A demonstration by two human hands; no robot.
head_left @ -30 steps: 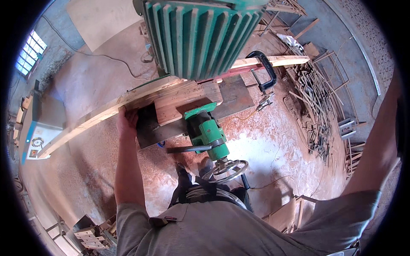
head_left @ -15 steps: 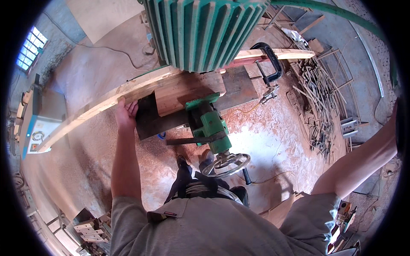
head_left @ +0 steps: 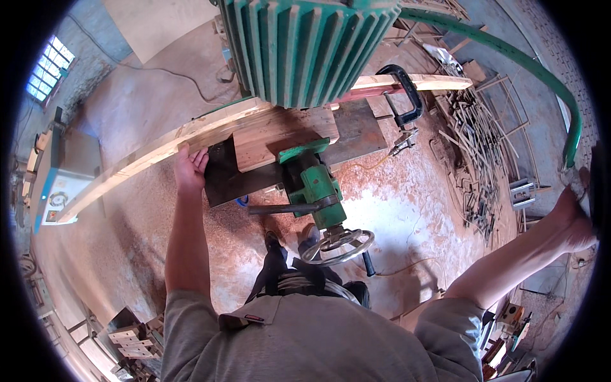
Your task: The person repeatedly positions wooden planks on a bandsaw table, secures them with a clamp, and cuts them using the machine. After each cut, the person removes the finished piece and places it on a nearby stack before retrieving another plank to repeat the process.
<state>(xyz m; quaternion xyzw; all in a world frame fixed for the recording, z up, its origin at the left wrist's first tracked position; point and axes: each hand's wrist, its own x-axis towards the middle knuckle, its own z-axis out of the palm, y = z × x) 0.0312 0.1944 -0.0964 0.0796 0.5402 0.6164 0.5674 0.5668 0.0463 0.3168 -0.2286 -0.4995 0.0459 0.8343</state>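
Observation:
A long pale wooden beam [head_left: 153, 149] runs across a machine with a green ribbed motor housing [head_left: 305, 54]. My left hand [head_left: 191, 167] touches the beam's near edge, fingers stretched out and apart. Close by, a brown wood block [head_left: 254, 149] sits between the beam and a green clamp jaw [head_left: 304, 151]. Out at the right rim, my right hand [head_left: 576, 213] is closed at the lower end of a curved green lever [head_left: 541, 60]; the dark picture border partly hides its fingers. Under the motor, the tool and part of the beam are hidden.
A black C-clamp [head_left: 410, 99] grips the beam's right part. A handwheel [head_left: 337, 247] and a bar handle [head_left: 280, 209] stick out toward me. Piled wood strips [head_left: 474, 153] lie on the right; a pale cabinet [head_left: 67, 181] stands at left.
My right hand and the green lever have swung inward from the right rim, showing more of both. My left hand keeps its place at the beam.

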